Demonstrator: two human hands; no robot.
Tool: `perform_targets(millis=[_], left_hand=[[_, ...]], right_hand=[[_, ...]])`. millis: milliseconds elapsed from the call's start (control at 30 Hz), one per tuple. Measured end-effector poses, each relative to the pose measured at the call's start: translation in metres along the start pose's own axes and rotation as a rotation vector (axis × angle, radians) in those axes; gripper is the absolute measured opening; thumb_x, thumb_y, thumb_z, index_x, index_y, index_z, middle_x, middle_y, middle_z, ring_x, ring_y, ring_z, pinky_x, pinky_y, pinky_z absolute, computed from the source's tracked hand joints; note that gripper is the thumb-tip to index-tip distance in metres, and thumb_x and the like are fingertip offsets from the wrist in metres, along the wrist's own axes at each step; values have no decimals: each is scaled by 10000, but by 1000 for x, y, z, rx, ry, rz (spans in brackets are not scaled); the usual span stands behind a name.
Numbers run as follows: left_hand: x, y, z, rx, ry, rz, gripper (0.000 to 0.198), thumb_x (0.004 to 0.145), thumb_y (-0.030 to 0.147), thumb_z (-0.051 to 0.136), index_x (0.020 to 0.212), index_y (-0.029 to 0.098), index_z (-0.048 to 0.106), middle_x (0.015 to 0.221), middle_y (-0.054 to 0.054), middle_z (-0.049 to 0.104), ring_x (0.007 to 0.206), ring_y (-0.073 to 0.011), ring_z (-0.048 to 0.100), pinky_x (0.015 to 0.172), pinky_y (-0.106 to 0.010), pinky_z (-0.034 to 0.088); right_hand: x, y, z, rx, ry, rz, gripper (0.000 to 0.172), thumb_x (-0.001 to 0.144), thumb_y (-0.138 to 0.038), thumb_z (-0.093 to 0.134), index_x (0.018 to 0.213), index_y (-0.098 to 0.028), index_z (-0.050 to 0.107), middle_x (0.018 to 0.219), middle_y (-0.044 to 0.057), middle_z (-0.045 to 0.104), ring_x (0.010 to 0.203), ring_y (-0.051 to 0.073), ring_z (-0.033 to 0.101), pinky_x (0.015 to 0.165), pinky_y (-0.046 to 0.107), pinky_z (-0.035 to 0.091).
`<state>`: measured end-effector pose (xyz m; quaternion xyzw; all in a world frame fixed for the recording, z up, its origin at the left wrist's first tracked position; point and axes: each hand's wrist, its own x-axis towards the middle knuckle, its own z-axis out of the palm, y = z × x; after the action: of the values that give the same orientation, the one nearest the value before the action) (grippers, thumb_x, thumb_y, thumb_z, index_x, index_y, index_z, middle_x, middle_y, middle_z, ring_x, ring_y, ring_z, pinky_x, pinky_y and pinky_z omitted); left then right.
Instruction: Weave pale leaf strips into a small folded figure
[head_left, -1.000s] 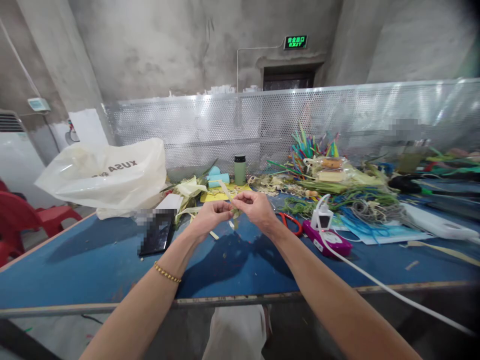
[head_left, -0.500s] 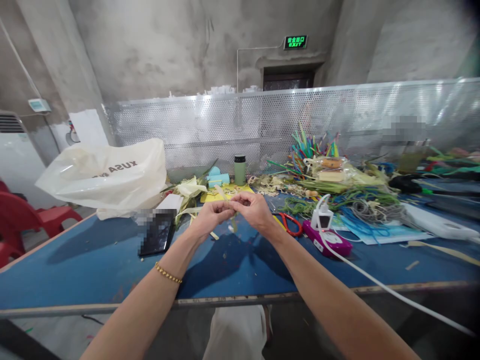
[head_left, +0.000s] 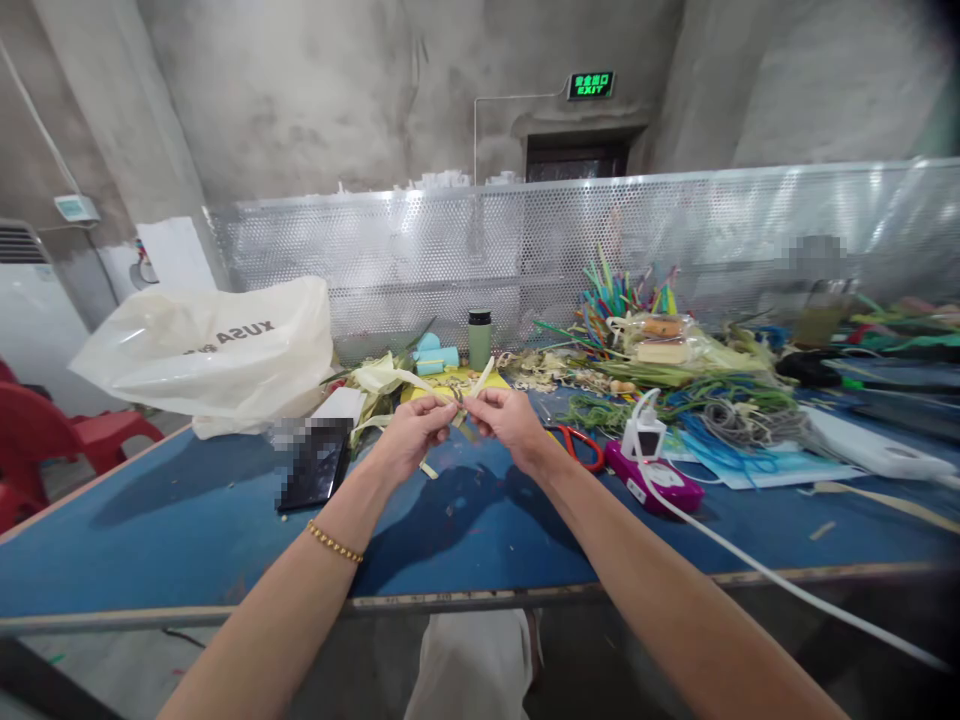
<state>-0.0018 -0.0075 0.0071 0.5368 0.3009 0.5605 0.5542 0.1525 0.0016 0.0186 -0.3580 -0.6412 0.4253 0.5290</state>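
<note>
Swung rightward, the narrow, pale strip — pinched by left hand and right hand — slants upward.

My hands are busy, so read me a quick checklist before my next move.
1. Pale strip pinched by left hand and right hand: ok.
2. How the strip is folded: cannot tell, too small.
3. Table below left hand free of scraps: not ok, a pale scrap shows there.
4. White cable clear of right hand: ok.
5. Bottle upright: ok.
</note>
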Motion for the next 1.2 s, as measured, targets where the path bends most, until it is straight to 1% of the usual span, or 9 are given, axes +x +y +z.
perform_targets(millis=[133, 333, 500, 633, 767, 900, 967, 1100, 1200], left_hand=[[0, -1, -1, 48, -17, 18, 261, 635, 333, 778, 702, 116, 651, 603, 2, 558, 472, -53, 432, 476, -213, 280], [0, 0, 0, 76, 10, 29, 288, 630, 365, 778, 656, 116, 635, 510, 18, 509, 446, -55, 403, 465, -220, 256], [4, -2, -3, 33, 125, 96, 310, 606, 371, 791, 702, 115, 646, 581, 2, 560, 483, -60, 433, 478, -214, 281], [6, -6, -7, 58, 133, 119, 321, 633, 376, 774, 793, 118, 672, 624, -4, 590, 511, -67, 464, 491, -209, 300], [6, -6, -6, 80, 133, 132, 291, 649, 373, 760, 752, 117, 664, 594, 2, 578, 509, -71, 472, 493, -212, 305], [4, -3, -2, 25, 141, 65, 280, 605, 331, 786, 689, 103, 647, 583, 4, 566, 475, -63, 450, 473, -218, 302], [5, -2, -1, -10, 142, 29, 273, 571, 295, 801, 670, 96, 642, 611, -6, 582, 467, -58, 445, 468, -220, 308], [5, -3, 0, -30, 121, 12, 232, 566, 252, 786, 632, 87, 637, 556, -8, 557, 445, -62, 435, 448, -224, 294], [4, -1, 2, -56, 103, 3, 200, 568, 223, 769, 608, 85, 630, 496, 9, 504, 431, -60, 412, 442, -224, 288]], right_hand=[[1, 0, 0, -16, 65, -56, 311, 683, -403, 671, 579, -160, 509, 501, -38, 504, 419, 59, 405, 416, 200, 311], [1, -2, -2, -40, 147, -49, 367, 682, -495, 660, 606, -167, 516, 532, -27, 533, 427, 70, 424, 399, 203, 308], [1, 2, 0, -69, 29, 57, 382, 785, -500, 556, 696, -134, 621, 629, 40, 633, 485, 95, 515, 438, 206, 353], [-2, 4, 4, -50, -126, 68, 342, 762, -453, 596, 693, -125, 662, 637, 42, 651, 532, 103, 531, 484, 213, 365], [-4, 3, 6, 20, -129, 22, 275, 678, -394, 671, 655, -122, 638, 578, 2, 597, 537, 87, 499, 522, 213, 383], [-5, 3, 7, 22, -118, 25, 193, 645, -309, 669, 640, -130, 598, 572, -10, 580, 512, 84, 503, 528, 222, 423], [-6, 5, 8, 23, -122, 39, 164, 649, -284, 644, 631, -146, 558, 548, -30, 546, 449, 70, 462, 455, 210, 390], [-7, 5, 10, 13, -114, 114, 123, 651, -231, 588, 635, -180, 477, 452, -95, 407, 329, 26, 255, 338, 181, 195], [-7, 3, 11, -23, -84, 107, 112, 652, -230, 589, 641, -176, 491, 440, -98, 388, 349, 28, 264, 367, 183, 202]])
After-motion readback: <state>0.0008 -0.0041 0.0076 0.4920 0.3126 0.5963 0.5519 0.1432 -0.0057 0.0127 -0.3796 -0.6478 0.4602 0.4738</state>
